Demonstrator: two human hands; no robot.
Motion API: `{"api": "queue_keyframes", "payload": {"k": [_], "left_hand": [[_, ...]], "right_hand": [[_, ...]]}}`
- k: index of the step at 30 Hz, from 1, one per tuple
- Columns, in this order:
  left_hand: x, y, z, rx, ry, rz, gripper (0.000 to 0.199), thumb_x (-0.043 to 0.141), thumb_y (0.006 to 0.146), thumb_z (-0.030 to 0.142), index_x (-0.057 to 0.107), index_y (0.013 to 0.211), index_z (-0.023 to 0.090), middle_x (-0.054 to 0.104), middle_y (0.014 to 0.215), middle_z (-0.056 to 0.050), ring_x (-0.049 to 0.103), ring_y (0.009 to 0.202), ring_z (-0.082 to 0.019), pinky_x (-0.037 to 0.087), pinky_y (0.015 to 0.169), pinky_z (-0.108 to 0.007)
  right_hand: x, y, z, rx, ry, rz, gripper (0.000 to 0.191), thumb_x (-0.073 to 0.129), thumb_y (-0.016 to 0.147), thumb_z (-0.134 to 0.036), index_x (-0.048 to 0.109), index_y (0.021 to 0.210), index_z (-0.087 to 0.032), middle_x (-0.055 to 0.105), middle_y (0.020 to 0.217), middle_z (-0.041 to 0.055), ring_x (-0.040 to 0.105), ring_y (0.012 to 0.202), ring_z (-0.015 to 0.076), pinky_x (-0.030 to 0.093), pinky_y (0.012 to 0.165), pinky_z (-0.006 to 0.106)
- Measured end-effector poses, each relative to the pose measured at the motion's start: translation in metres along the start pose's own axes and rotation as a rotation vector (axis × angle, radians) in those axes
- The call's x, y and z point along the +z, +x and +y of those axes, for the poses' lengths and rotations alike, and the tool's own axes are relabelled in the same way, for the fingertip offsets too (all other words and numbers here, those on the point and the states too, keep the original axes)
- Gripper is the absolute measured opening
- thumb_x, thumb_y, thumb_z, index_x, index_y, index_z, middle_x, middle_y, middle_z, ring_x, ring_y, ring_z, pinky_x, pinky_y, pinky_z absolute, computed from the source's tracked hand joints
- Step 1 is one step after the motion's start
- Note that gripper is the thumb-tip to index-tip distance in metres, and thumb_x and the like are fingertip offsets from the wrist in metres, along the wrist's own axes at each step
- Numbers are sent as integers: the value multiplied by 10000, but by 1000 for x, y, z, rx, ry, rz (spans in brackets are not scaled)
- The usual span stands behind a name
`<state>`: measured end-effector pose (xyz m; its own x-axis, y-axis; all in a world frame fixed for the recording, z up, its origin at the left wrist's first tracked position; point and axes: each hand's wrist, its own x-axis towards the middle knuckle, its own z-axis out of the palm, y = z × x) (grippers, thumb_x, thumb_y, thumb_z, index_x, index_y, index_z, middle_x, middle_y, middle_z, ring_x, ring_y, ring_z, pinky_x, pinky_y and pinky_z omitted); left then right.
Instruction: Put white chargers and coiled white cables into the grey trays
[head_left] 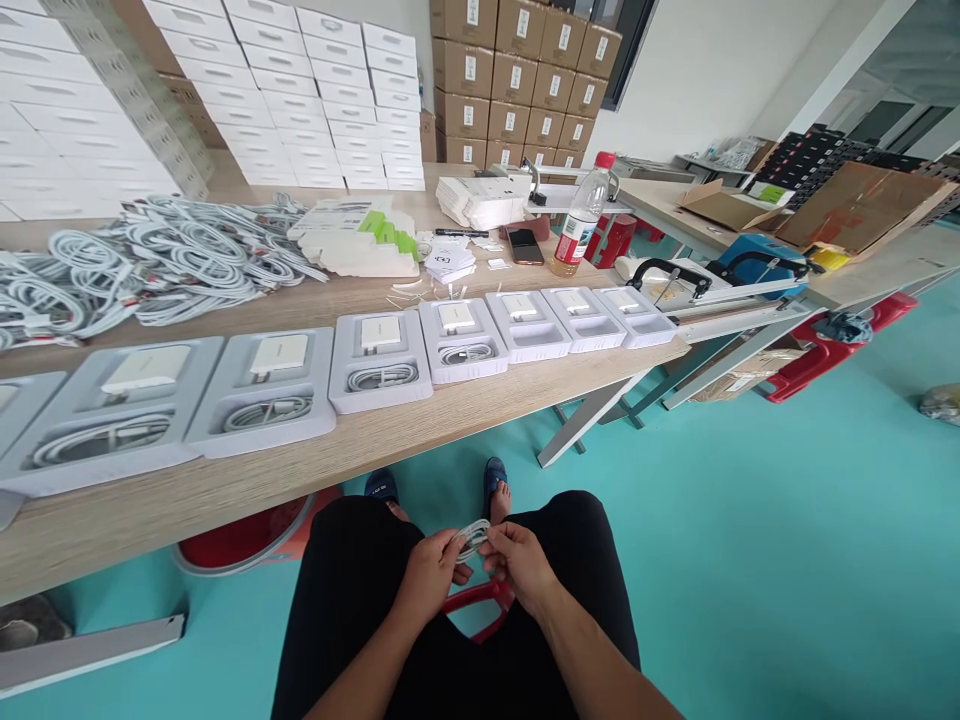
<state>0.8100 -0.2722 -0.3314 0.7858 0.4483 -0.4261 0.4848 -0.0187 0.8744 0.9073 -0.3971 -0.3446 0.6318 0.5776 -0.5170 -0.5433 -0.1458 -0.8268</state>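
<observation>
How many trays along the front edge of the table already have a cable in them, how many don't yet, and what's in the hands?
Trays with a cable: 4
Trays without a cable: 3
Coiled cable in the hands: 1
Total: 8
The leftmost tray is cut off by the edge, so it isn't counted.

The long table (225, 480) serves as landmark. Along its near edge runs a row of trays (379, 360), side by side from left to right, each with a charger block (379, 332) in the rear recess; most have a coiled cable in the front recess, the rightmost ones apparently not. Behind the row, at the left, lies a heap of loose cables (150, 260). Right of that heap sit flat cartons (360, 240), then a phone (525, 245) and a bottle (581, 215) standing upright. Stacked boxes (300, 100) rise behind the table. Before the table, over the lap, the left hand (431, 575) and right hand (517, 565) meet on a coiled cable (472, 538) between them.
</observation>
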Motion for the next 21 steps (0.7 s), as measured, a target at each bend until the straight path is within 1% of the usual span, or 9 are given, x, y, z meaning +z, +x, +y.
{"api": "queue_keyframes", "payload": {"k": [2,4,7,9,12,15,17,18,21], "left_hand": [[-1,1,-1,-18,-38,-6,428,483,838,523,669,967,160,691,617,-17,717,623,-225,575,610,-312],[-1,2,-1,-36,-69,1,437,504,825,529,664,995,159,691,619,-11,718,623,-222,579,611,-311],[-1,1,0,-52,-106,1,435,523,818,535,659,994,161,689,623,-7,721,634,-217,582,618,-308],[-1,-1,1,-56,-124,-15,433,542,808,550,667,949,159,681,608,-6,717,630,-214,579,614,-305],[-3,-3,5,-61,-141,-43,443,573,785,581,671,884,160,669,595,-6,707,612,-204,568,602,-295],[-4,-1,8,-66,-149,-77,455,586,772,598,668,866,160,658,594,-7,694,596,-195,555,591,-291],[-3,-2,11,-64,-149,-89,466,582,769,609,666,863,160,646,596,-3,682,585,-186,547,584,-286],[-2,-5,12,-62,-148,-86,472,577,767,615,665,853,160,637,594,0,674,573,-180,541,574,-282],[-2,-24,17,-56,-135,-44,460,591,742,620,657,758,166,594,552,11,640,506,-167,507,512,-268]], "right_hand": [[-3,2,-2,7,18,18,390,730,635,-524,553,683,-180,586,569,-13,435,453,78,245,438,223],[-5,2,-3,17,34,7,392,739,621,-520,546,638,-179,524,519,-38,391,453,70,256,445,224],[-6,-1,-3,31,39,-35,410,725,627,-543,540,594,-178,487,497,-40,396,458,82,313,459,240],[-5,-2,-2,3,15,-17,390,733,637,-519,558,591,-173,485,492,-41,394,460,84,331,471,246],[-3,-1,-1,-72,-36,67,313,765,626,-450,625,683,-176,545,549,-33,449,510,105,377,506,251],[-2,4,-6,-108,-80,111,330,781,596,-411,671,815,-190,613,637,-15,530,572,139,419,528,262],[-2,4,-11,-107,-108,84,326,776,583,-395,683,814,-184,611,616,-14,541,555,146,413,512,265],[-2,1,-12,-108,-121,57,308,773,575,-391,683,782,-182,592,580,-20,536,538,146,409,506,266],[-5,-11,0,-132,-146,-49,294,781,541,-424,662,689,-200,553,521,-25,545,529,164,430,520,293]]}}
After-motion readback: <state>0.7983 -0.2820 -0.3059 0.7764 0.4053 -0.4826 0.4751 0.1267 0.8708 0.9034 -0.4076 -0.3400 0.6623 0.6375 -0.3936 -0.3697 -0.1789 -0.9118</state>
